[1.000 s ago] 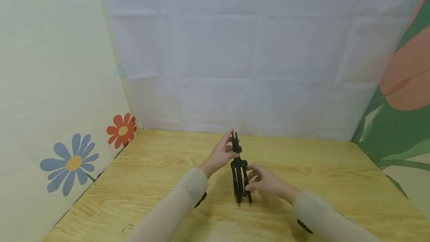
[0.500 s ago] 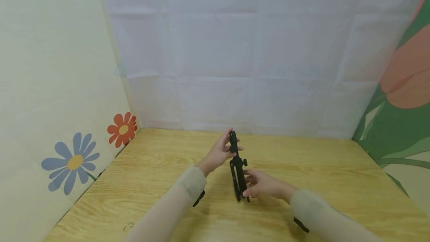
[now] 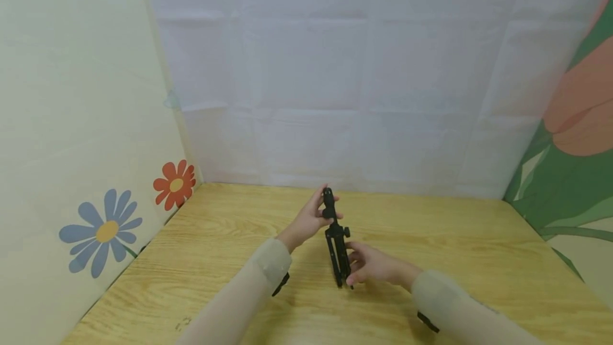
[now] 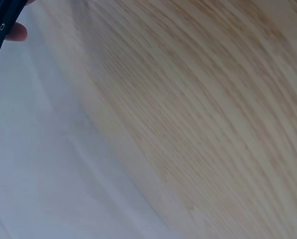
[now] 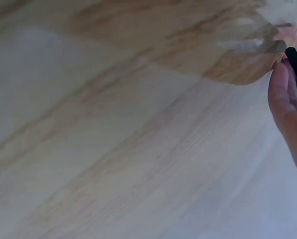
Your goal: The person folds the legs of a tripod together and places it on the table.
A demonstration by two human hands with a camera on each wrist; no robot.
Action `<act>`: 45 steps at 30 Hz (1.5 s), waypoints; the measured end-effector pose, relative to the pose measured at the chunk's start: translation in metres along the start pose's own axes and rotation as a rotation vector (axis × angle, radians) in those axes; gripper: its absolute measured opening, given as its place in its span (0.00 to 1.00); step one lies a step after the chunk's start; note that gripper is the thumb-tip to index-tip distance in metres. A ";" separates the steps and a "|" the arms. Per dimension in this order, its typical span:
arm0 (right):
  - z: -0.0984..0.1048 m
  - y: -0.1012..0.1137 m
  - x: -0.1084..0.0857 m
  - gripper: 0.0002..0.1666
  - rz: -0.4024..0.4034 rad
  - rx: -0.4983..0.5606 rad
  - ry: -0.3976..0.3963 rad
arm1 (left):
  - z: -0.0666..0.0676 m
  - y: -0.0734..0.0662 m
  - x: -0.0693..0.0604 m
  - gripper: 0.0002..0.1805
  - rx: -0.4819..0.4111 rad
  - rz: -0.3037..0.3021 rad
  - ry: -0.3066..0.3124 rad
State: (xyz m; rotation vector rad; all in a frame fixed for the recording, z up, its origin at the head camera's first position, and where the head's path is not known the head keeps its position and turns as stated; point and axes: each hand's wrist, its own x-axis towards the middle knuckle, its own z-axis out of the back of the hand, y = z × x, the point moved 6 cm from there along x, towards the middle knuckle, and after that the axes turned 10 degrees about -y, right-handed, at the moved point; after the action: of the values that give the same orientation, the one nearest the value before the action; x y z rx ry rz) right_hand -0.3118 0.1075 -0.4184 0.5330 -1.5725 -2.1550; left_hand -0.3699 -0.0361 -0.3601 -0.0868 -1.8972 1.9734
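Observation:
A small black tripod [image 3: 339,252] stands near the middle of the table, its legs folded close together and its top leaning slightly left. My left hand [image 3: 308,221] grips the tripod by its upper part, with fingers behind it and the thumb in front. Low on the right, my right hand [image 3: 375,266] holds the legs between curled fingers and thumb. The left wrist view catches only part of the tripod [image 4: 1,27] and a fingertip at its left edge. In the right wrist view, leg ends show beside the right hand [image 5: 290,102]; much of that grip is cut off.
The wood-grain table [image 3: 230,217] meets a white sheet [image 3: 306,95] at the back. A pale panel with a blue flower [image 3: 98,233] and a red flower [image 3: 173,185] borders the left; a green panel with a large coral flower [image 3: 581,105] borders the right.
The tripod has turned about its length, bringing a side knob into view on the right, and its top has shifted a little left. Its legs look closer together. Both hands moved slightly left with it.

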 end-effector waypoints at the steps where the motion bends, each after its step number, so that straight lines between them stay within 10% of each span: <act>1: 0.000 0.000 0.000 0.50 0.001 -0.008 -0.007 | 0.001 0.000 0.000 0.48 0.001 0.001 -0.001; 18: -0.002 0.005 0.004 0.47 0.089 -0.209 -0.128 | 0.007 0.002 -0.004 0.48 -0.003 0.010 -0.032; 33: -0.001 0.008 -0.002 0.46 -0.001 -0.182 -0.188 | 0.010 -0.001 -0.009 0.52 0.033 0.093 -0.015; 45: 0.037 0.011 -0.023 0.44 -0.027 -0.306 -0.282 | 0.020 -0.001 -0.015 0.30 0.164 0.075 -0.031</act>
State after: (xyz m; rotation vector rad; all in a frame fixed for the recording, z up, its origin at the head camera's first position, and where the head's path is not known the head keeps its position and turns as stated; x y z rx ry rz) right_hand -0.3112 0.1459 -0.3962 0.1582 -1.3315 -2.5176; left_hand -0.3617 -0.0601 -0.3608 -0.0830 -1.7668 2.1836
